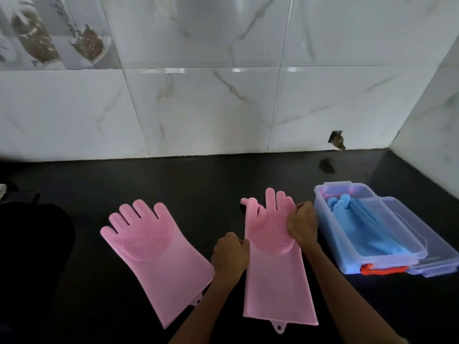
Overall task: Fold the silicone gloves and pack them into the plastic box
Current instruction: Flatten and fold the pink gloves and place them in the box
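Observation:
Two pink silicone gloves lie on the black counter. The left pink glove [154, 254] lies flat, palm bristles up, fingers spread toward the wall. On the right pink glove [275, 276], my left hand [231, 254] pinches the left edge near the palm, where that edge is turned inward. My right hand [303, 223] grips its right edge by the fingers. To the right stands the clear plastic box [330, 234], holding folded blue gloves [365, 227] with an orange one at its near end.
The box's clear lid [422, 234] leans on its right side. A marble-tiled wall runs along the back and right of the counter, with a small broken hole [337, 140] low in it. A dark object [32, 244] sits at the far left.

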